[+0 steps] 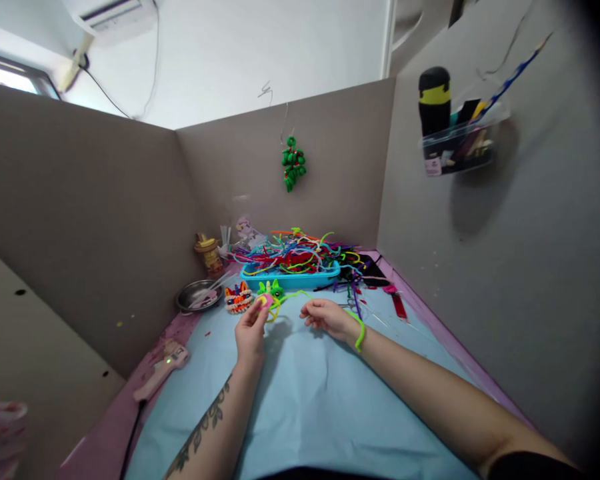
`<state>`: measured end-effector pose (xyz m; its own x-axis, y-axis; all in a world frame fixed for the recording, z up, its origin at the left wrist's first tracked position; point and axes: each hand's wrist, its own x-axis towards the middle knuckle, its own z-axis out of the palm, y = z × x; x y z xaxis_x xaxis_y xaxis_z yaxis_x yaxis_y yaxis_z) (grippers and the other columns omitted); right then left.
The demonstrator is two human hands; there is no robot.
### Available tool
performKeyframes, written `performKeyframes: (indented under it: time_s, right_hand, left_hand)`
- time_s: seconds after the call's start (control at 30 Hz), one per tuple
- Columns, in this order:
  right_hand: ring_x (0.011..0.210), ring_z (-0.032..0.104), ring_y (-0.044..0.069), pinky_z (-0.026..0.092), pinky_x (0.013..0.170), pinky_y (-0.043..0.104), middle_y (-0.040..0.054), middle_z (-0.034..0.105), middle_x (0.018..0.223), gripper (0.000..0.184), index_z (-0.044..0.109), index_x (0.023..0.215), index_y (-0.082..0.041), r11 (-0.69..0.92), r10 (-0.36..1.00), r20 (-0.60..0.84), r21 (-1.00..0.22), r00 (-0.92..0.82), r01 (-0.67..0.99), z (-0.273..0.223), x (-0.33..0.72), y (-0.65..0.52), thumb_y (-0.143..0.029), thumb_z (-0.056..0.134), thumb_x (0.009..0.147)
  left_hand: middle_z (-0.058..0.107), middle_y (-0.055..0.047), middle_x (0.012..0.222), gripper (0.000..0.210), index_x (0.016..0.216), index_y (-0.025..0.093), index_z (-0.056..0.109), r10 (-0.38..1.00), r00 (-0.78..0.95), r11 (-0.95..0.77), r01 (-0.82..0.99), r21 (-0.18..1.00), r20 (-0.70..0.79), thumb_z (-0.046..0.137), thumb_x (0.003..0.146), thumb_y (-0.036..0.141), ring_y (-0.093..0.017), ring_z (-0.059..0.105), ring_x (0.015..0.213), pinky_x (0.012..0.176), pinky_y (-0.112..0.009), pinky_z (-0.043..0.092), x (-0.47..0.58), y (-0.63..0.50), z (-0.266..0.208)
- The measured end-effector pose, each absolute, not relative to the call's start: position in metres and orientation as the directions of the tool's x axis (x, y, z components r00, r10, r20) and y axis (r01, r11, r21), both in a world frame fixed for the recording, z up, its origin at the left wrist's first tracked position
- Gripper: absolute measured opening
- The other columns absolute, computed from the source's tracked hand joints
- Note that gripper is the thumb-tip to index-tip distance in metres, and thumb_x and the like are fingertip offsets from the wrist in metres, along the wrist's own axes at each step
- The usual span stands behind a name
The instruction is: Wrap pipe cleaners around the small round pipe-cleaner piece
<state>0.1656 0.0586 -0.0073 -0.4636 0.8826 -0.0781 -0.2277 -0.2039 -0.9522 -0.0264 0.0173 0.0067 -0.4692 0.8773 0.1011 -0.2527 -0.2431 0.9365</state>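
My left hand pinches a small pink and yellow pipe-cleaner piece between thumb and fingertips, with yellow strands sticking out below. A bright green pipe cleaner runs from near that piece to my right hand, passes behind it and comes out curved over the wrist. The fingers of my right hand are curled closed, and their grip on the strand is partly hidden. Just beyond my left hand stand a green pipe-cleaner figure and an orange, white and blue one.
A blue tray heaped with pipe cleaners stands at the back. Left of it are a metal bowl and a lidded cup. A glue gun lies front left. Grey partitions surround the table; a bin hangs right.
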Motion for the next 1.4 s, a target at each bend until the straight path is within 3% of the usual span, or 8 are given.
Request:
performKeyframes:
  time_s: [0.2,0.4,0.57,0.7,0.83,1.07,1.2,1.4]
  right_hand:
    - [0.045,0.061,0.011,0.034,0.034,0.014,0.0043,0.066,0.06,0.022,0.059,0.085,-0.011,-0.32,0.631,-0.288,-0.942,-0.72,0.097,0.005,0.192,0.074,-0.032,0.058,0.077]
    - [0.039,0.055,0.008,0.037,0.038,0.016,0.0026,0.064,0.057,0.039,0.057,0.092,-0.014,-0.335,0.722,-0.288,-0.941,-0.629,0.046,0.017,0.214,0.085,-0.046,0.036,0.087]
    - [0.034,0.036,0.003,0.024,0.036,0.016,-0.0047,0.052,0.047,0.031,0.062,0.078,-0.013,-0.021,0.753,-0.203,-0.958,-0.626,0.286,0.021,0.198,0.071,-0.043,0.057,0.073]
    - [0.044,0.043,0.007,0.028,0.043,0.019,-0.003,0.052,0.047,0.026,0.06,0.061,-0.015,0.329,0.752,-0.149,-0.759,-0.642,0.562,0.015,0.172,0.05,-0.04,0.062,0.066]
    - [0.05,0.042,0.008,0.026,0.048,0.021,-0.0041,0.048,0.049,0.015,0.054,0.054,-0.016,0.371,0.901,0.08,-0.654,-0.427,0.659,0.011,0.156,0.037,-0.026,0.062,0.062]
    - [0.049,0.047,0.008,0.038,0.049,0.02,-0.004,0.052,0.057,0.021,0.054,0.07,-0.017,0.238,0.944,0.245,-0.97,-0.222,-0.057,0.026,0.161,0.043,-0.037,0.059,0.07]
    - [0.055,0.054,0.008,0.043,0.053,0.019,-0.0011,0.058,0.063,0.028,0.056,0.071,-0.015,-0.012,0.959,0.111,-0.903,-0.261,-0.43,0.02,0.163,0.047,-0.038,0.07,0.063]
    - [0.052,0.056,0.007,0.044,0.047,0.015,0.0007,0.062,0.062,0.02,0.057,0.07,-0.014,-0.203,0.941,-0.014,-0.821,-0.337,-0.534,0.013,0.162,0.049,-0.027,0.072,0.065]
  left_hand:
    - [0.068,-0.008,0.083,0.05,0.1,0.014,0.066,0.772,-0.627,-0.347,-0.276,0.896,0.105,0.078,0.054,0.028,-0.01,0.057,0.06,0.054,-0.021,0.041,-0.034,0.022,0.006]
    - [0.066,-0.006,0.079,0.054,0.101,0.014,0.065,0.762,-0.639,-0.361,-0.279,0.89,0.109,0.079,0.052,0.03,-0.003,0.043,0.044,0.042,-0.018,0.029,-0.039,0.027,0.002]
    - [0.064,-0.005,0.077,0.056,0.104,0.013,0.064,0.788,-0.6,-0.353,-0.257,0.9,0.137,0.078,0.054,0.034,0.0,0.032,0.04,0.039,-0.018,0.021,-0.039,0.029,-0.004]
    - [0.064,-0.005,0.08,0.056,0.104,0.014,0.064,0.789,-0.597,-0.353,-0.247,0.902,0.145,0.077,0.054,0.035,0.001,0.028,0.039,0.038,-0.018,0.019,-0.04,0.028,-0.005]
    - [0.065,-0.005,0.085,0.056,0.104,0.016,0.064,0.813,-0.571,-0.32,-0.274,0.907,0.115,0.078,0.053,0.035,0.001,0.029,0.04,0.038,-0.018,0.019,-0.039,0.026,-0.001]
    - [0.06,0.001,0.06,0.056,0.101,0.015,0.065,0.934,-0.345,-0.194,-0.283,0.939,0.089,0.08,0.049,0.03,-0.002,0.036,0.039,0.039,-0.017,0.022,-0.028,0.019,0.002]
    - [0.065,-0.002,0.065,0.051,0.094,0.014,0.067,0.956,-0.276,-0.164,-0.238,0.957,0.095,0.08,0.047,0.027,-0.008,0.052,0.049,0.048,-0.02,0.037,-0.022,0.015,0.002]
    - [0.069,-0.008,0.081,0.046,0.09,0.014,0.067,0.971,-0.196,-0.179,-0.223,0.958,0.136,0.08,0.048,0.025,-0.016,0.062,0.069,0.062,-0.026,0.046,-0.021,0.014,-0.001]
